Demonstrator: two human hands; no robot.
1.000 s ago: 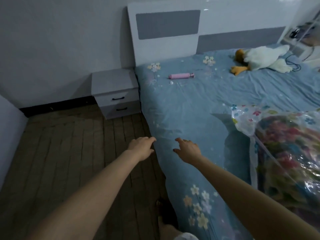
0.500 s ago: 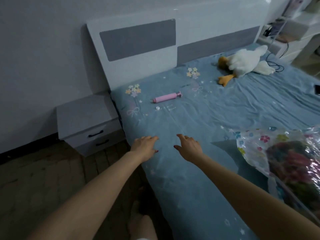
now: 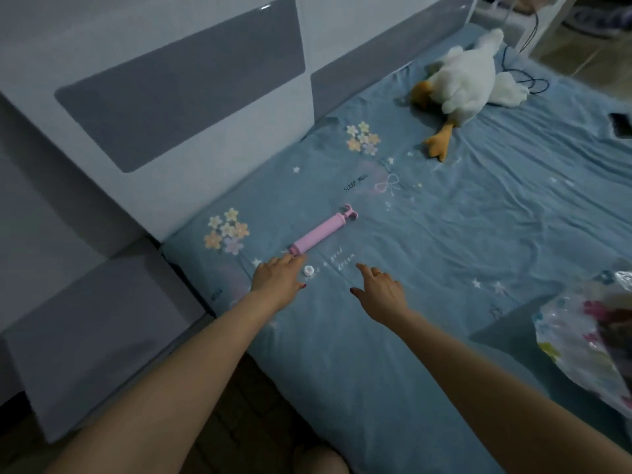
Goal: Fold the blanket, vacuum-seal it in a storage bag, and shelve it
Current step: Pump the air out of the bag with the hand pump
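The left hand reaches over the bed with its fingers straight and loose, the fingertips at the near end of the pink hand pump; whether they touch it I cannot tell. It holds nothing. The right hand is spread as well, index finger forward, a ring on one finger, hovering just over the sheet and empty.

The pump is a smooth, slim plastic cylinder with a forked handle at its far end, lying slantwise on the blue bedsheet. Just beside the left hand's fingers lies a small round white cap. The storage bag, of glossy crinkled clear film printed with small flowers, lies at the right edge of the bed with the colourful blanket showing dimly through it, well apart from both hands.

The sheet is soft, lightly creased cotton with flower clusters, stars and printed words. A fluffy white plush goose with orange beak and feet lies near the glossy white and grey headboard. A white nightstand stands beside the bed.
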